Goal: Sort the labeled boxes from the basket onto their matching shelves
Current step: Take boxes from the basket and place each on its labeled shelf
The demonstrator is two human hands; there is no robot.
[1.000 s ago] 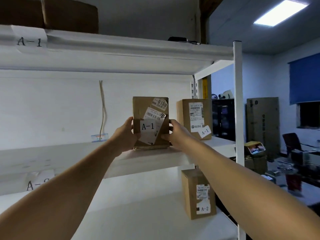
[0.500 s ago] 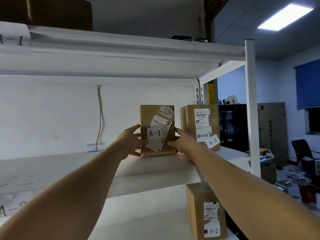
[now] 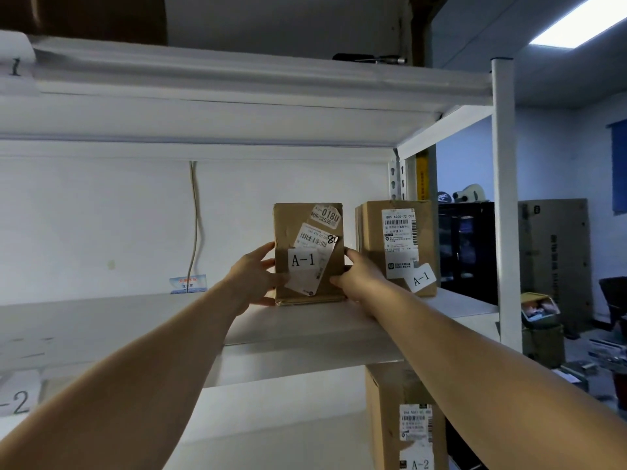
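Currently, held box: brown cardboard box with a white A-1 sticker, standing upright on the white metal middle shelf, bottom edge down on the shelf board.
Left hand: left hand grasps the box's left side, fingers curled onto the front face beside the A-1 sticker.
Right hand: right hand grasps the box's right side, thumb up along the edge, fingertips on the lower front face.
Neighbour: second brown cardboard box with a barcode label and a tilted A-1 tag, upright on the same shelf, just right of the held box; narrow gap between them, right hand partly in it.
Shelf below: tall brown cardboard box marked A-2, upright, partly hidden by the right forearm.
Shelf labels: white paper tag ending in "-2" on the lower left edge; tag ending in "1" on the top shelf edge.
Back wall: pale cable hanging down to a small blue-and-white card.
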